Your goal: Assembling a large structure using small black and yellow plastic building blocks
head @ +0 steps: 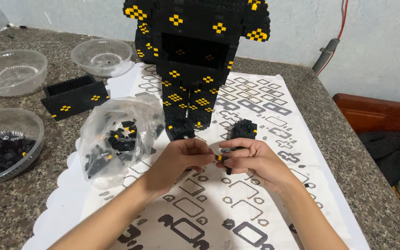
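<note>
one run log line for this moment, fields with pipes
left hand: pinches small black-and-yellow brick piece | right hand: grips same piece | behind: black-and-yellow brick figure | left: clear bag of bricks

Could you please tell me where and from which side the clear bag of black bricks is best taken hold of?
Probably the bunched, empty plastic at the top of the clear bag, taken from above: the bricks sag low, and the left hand lies just right.

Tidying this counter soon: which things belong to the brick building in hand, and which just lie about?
In use: small black-and-yellow brick piece, left hand, right hand, black brick figure, bag of bricks, bowl of bricks.
Lying about: two empty bowls, grey cable.
</note>
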